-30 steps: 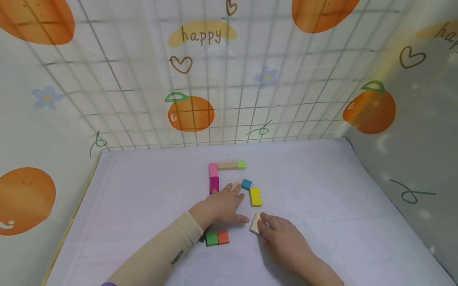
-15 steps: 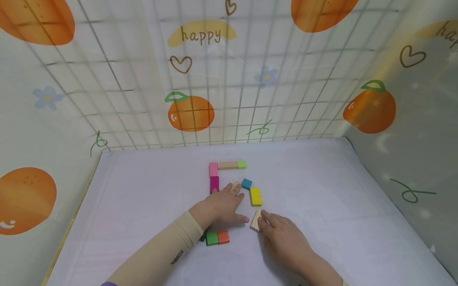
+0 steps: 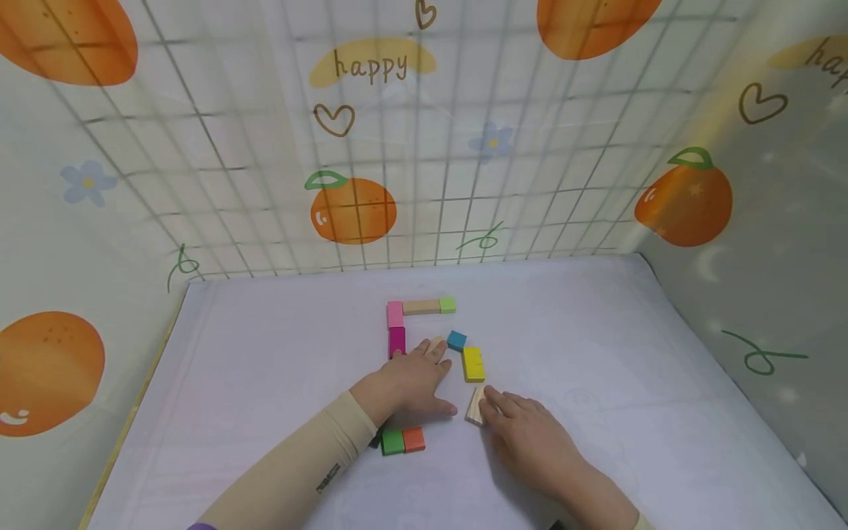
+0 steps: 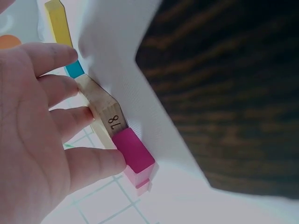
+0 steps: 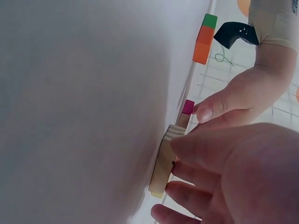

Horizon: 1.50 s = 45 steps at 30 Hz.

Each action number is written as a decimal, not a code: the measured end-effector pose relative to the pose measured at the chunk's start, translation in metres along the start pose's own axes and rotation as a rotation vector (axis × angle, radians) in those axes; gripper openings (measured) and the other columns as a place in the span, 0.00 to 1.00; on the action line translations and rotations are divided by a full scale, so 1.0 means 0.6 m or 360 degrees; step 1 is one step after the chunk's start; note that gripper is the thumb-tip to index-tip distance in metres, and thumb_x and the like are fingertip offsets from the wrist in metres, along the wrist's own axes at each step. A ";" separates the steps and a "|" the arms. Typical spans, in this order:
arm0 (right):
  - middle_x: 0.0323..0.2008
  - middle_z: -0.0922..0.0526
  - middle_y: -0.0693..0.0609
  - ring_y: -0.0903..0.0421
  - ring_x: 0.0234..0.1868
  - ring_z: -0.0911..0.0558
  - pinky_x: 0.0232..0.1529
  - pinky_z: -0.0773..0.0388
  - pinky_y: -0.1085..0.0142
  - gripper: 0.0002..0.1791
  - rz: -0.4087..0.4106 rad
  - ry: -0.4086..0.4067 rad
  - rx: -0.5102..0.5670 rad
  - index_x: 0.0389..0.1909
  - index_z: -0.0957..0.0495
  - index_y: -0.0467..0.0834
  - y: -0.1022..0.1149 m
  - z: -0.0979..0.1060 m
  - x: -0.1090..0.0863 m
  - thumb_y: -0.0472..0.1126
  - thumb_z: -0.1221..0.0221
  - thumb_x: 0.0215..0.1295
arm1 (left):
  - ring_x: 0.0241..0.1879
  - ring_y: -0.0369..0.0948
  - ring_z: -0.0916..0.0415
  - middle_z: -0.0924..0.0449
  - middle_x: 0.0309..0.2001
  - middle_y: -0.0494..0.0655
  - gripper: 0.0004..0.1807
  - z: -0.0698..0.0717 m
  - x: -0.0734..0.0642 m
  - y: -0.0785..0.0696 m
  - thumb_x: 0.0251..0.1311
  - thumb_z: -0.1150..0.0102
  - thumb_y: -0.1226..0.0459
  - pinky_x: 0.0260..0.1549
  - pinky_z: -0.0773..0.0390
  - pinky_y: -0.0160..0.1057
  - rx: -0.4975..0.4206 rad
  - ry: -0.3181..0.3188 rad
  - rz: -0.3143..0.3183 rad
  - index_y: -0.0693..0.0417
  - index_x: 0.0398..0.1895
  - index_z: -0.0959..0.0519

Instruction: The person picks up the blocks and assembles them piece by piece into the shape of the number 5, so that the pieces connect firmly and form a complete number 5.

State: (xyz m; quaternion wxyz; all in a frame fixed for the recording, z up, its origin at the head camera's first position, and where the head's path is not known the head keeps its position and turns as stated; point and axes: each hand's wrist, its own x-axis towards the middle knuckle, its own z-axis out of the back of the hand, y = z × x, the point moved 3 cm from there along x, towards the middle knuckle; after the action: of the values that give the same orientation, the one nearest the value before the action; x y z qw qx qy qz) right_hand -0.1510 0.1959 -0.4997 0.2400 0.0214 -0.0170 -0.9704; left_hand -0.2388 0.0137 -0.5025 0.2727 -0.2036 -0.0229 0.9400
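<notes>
In the head view, my left hand (image 3: 414,379) lies over the blocks with its fingers spread. Its fingers (image 4: 86,114) touch a plain wooden block (image 4: 100,100) marked 78 and a magenta block (image 4: 135,150). My right hand (image 3: 526,434) holds another plain wooden block (image 3: 475,407) at its right side on the table, thumb and fingertips on it. This block stands just nearer than the yellow block (image 3: 473,364), a small gap between them. A blue block (image 3: 456,340) touches the yellow one's far corner.
A pink block (image 3: 395,314), a tan block (image 3: 421,307) and a light green block (image 3: 447,305) continue the line at the back. A green block (image 3: 393,442) and an orange-red block (image 3: 414,439) sit near the left forearm. A printed curtain (image 3: 424,147) stands behind the table.
My right hand has slid the plain wooden block slightly away and to the right, closer to the yellow block. The left hand stays in place, its thumb shifted slightly.
</notes>
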 end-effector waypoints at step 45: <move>0.67 0.32 0.49 0.50 0.64 0.28 0.61 0.30 0.52 0.31 0.0018 -0.0003 0.0099 0.64 0.30 0.45 -0.016 -0.008 0.004 0.42 0.37 0.58 | 0.75 0.47 0.61 0.59 0.76 0.41 0.46 0.004 -0.005 -0.003 0.50 0.46 0.32 0.63 0.41 0.62 0.0010 0.0000 0.0000 0.37 0.72 0.42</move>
State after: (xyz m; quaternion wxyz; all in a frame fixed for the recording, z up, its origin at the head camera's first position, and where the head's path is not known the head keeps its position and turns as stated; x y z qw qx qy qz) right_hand -0.1574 0.2030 -0.5047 0.2448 0.0280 -0.0474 -0.9680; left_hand -0.2366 0.0137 -0.4991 0.2734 -0.2026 -0.0200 0.9401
